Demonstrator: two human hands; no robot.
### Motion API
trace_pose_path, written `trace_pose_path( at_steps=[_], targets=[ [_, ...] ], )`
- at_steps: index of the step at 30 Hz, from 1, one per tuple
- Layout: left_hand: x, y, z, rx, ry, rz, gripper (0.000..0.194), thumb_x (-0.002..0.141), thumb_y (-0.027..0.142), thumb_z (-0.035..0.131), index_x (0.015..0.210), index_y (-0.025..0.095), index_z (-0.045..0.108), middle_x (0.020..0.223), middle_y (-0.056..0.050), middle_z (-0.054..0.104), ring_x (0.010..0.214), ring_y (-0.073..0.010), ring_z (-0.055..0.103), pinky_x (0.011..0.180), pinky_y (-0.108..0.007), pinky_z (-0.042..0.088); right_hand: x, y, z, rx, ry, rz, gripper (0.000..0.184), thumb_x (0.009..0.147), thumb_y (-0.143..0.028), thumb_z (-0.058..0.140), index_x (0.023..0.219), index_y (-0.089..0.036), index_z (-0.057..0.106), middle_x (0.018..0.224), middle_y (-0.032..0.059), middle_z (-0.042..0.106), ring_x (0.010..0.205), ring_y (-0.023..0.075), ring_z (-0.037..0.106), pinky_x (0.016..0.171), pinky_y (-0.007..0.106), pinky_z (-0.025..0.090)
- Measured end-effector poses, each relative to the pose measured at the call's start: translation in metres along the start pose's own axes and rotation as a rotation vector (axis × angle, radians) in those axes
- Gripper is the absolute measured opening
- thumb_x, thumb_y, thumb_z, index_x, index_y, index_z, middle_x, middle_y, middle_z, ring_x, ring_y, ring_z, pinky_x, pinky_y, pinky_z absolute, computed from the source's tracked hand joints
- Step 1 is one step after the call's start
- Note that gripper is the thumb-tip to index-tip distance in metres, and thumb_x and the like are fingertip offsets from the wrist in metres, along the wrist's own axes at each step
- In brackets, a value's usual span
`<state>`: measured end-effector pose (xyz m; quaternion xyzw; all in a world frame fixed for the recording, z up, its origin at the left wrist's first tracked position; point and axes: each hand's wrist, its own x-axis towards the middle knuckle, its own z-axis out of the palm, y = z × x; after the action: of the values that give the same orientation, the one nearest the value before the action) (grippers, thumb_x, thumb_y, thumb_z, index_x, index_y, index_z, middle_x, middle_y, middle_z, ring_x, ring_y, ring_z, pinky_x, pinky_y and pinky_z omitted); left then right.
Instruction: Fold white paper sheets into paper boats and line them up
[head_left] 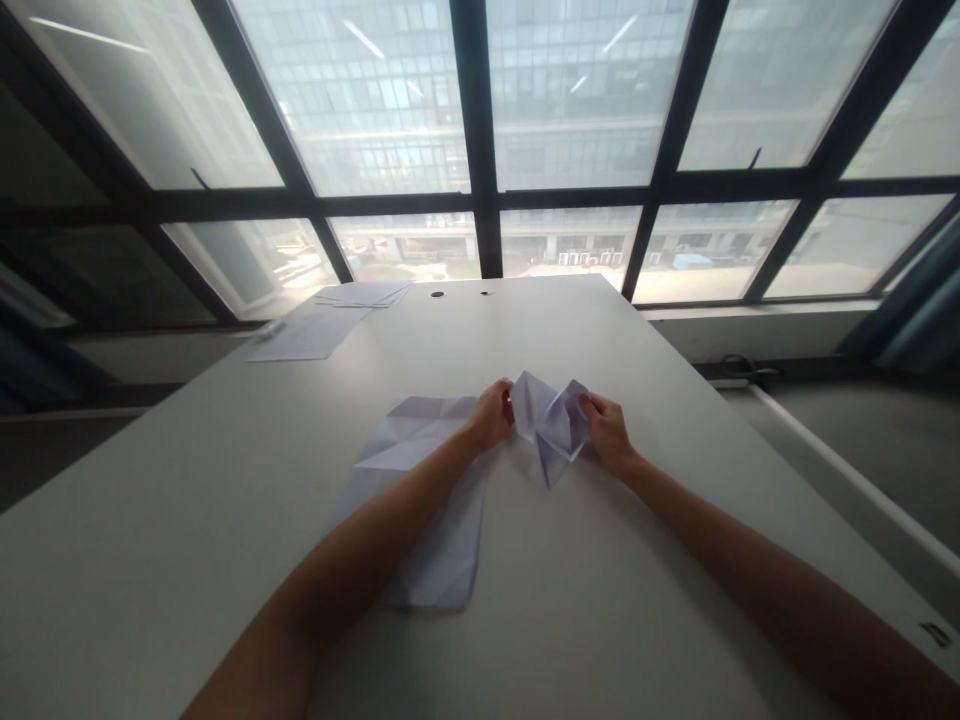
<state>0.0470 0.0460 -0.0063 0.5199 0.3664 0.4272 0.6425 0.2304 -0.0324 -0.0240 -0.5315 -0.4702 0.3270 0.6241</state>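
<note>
A folded piece of white paper [551,425], with several creases and raised points, is held up between both hands above the table. My left hand [493,414] pinches its left side. On the opposite side, my right hand [607,430] grips the right flap between thumb and fingers. Beneath my left forearm lies a creased white sheet [442,560], flat on the tabletop and partly hidden by the arm. Fingertips behind the folded paper do not show fully.
The white table [600,620] stretches toward tall windows [570,100] with dark frames. More white sheets [311,332] lie at its far left corner. Two small dark spots, one a round hole [437,295], sit near the far edge. A white bar [847,470] runs along the right side.
</note>
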Motion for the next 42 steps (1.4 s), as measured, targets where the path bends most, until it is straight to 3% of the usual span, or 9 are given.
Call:
trace_pose_path(
  at_steps=[2, 5, 8, 15, 18, 21, 28, 35, 42],
  targets=[
    [-0.003, -0.001, 0.003, -0.058, -0.059, -0.04, 0.027, 0.083, 0.046, 0.059, 0.091, 0.02, 0.055, 0.082, -0.002, 0.063, 0.066, -0.0125, 0.062, 0.055, -0.021, 0.049, 0.001, 0.0, 0.0, -0.052, 0.038, -0.032, 0.04, 0.083, -0.054, 0.055, 0.067, -0.017, 0.056, 0.059, -0.0039, 0.045, 0.056, 0.0114, 0.037, 0.053, 0.025, 0.029],
    [-0.013, 0.0, 0.01, -0.123, -0.272, -0.077, 0.036, 0.08, 0.045, 0.07, 0.105, 0.022, 0.057, 0.098, -0.004, 0.066, 0.076, -0.0139, 0.065, 0.061, -0.022, 0.051, 0.0, -0.001, -0.001, -0.13, 0.079, -0.062, 0.037, 0.085, -0.049, 0.051, 0.065, -0.018, 0.054, 0.057, -0.0046, 0.041, 0.055, 0.0113, 0.033, 0.05, 0.025, 0.025],
    [-0.019, 0.002, 0.016, -0.155, -0.385, -0.062, 0.044, 0.074, 0.034, 0.079, 0.11, 0.018, 0.06, 0.101, -0.007, 0.067, 0.081, -0.0158, 0.066, 0.067, -0.023, 0.052, -0.002, -0.003, 0.0, -0.169, 0.071, -0.104, 0.036, 0.088, -0.046, 0.049, 0.064, -0.019, 0.051, 0.056, -0.0049, 0.039, 0.054, 0.0111, 0.032, 0.05, 0.025, 0.023],
    [-0.021, 0.003, 0.018, -0.167, -0.219, -0.072, 0.038, 0.069, 0.025, 0.081, 0.101, 0.012, 0.067, 0.087, -0.006, 0.071, 0.071, -0.0153, 0.065, 0.066, -0.024, 0.05, 0.002, 0.003, 0.0, -0.166, 0.011, -0.098, 0.034, 0.086, -0.046, 0.052, 0.068, -0.018, 0.057, 0.06, -0.0024, 0.05, 0.056, 0.0133, 0.041, 0.052, 0.026, 0.03],
    [-0.021, 0.001, 0.018, -0.16, -0.232, -0.079, 0.035, 0.069, 0.026, 0.08, 0.099, 0.011, 0.068, 0.085, -0.006, 0.071, 0.069, -0.0145, 0.064, 0.065, -0.024, 0.049, 0.005, 0.006, -0.003, -0.194, -0.004, -0.168, 0.03, 0.084, -0.042, 0.056, 0.094, -0.016, 0.065, 0.083, 0.0039, 0.064, 0.07, 0.0179, 0.054, 0.062, 0.029, 0.042],
    [-0.019, -0.003, 0.018, -0.155, -0.191, -0.086, 0.032, 0.069, 0.024, 0.078, 0.097, 0.01, 0.069, 0.083, -0.006, 0.071, 0.068, -0.0143, 0.064, 0.064, -0.024, 0.049, 0.006, 0.005, -0.006, -0.3, 0.123, -0.338, 0.04, 0.08, -0.034, 0.062, 0.117, -0.019, 0.057, 0.11, 0.0091, 0.061, 0.087, 0.0211, 0.057, 0.072, 0.034, 0.048],
    [-0.016, -0.007, 0.018, -0.133, -0.104, -0.142, 0.021, 0.072, 0.018, 0.072, 0.091, 0.01, 0.069, 0.077, -0.006, 0.071, 0.065, -0.0168, 0.065, 0.063, -0.027, 0.052, 0.008, -0.006, -0.014, -0.432, 0.257, -0.636, 0.023, 0.08, -0.017, 0.058, 0.101, -0.022, 0.05, 0.099, 0.0044, 0.052, 0.085, 0.0189, 0.053, 0.073, 0.034, 0.048],
    [-0.017, -0.005, 0.017, -0.122, -0.097, -0.152, 0.021, 0.072, 0.019, 0.074, 0.091, 0.011, 0.07, 0.08, -0.008, 0.073, 0.065, -0.0184, 0.067, 0.06, -0.026, 0.053, 0.016, -0.001, -0.022, -0.558, 0.259, -0.623, 0.007, 0.083, -0.016, 0.055, 0.084, -0.022, 0.057, 0.098, 0.0071, 0.054, 0.099, 0.0234, 0.052, 0.082, 0.038, 0.049],
    [-0.018, -0.005, 0.016, -0.139, -0.167, -0.11, 0.025, 0.071, 0.021, 0.075, 0.094, 0.011, 0.071, 0.085, -0.009, 0.074, 0.07, -0.0179, 0.068, 0.066, -0.026, 0.053, 0.015, -0.001, -0.021, -0.513, 0.239, -0.528, 0.017, 0.084, -0.037, 0.066, 0.088, -0.02, 0.068, 0.105, 0.0098, 0.059, 0.104, 0.0256, 0.054, 0.082, 0.039, 0.05]
  ],
)
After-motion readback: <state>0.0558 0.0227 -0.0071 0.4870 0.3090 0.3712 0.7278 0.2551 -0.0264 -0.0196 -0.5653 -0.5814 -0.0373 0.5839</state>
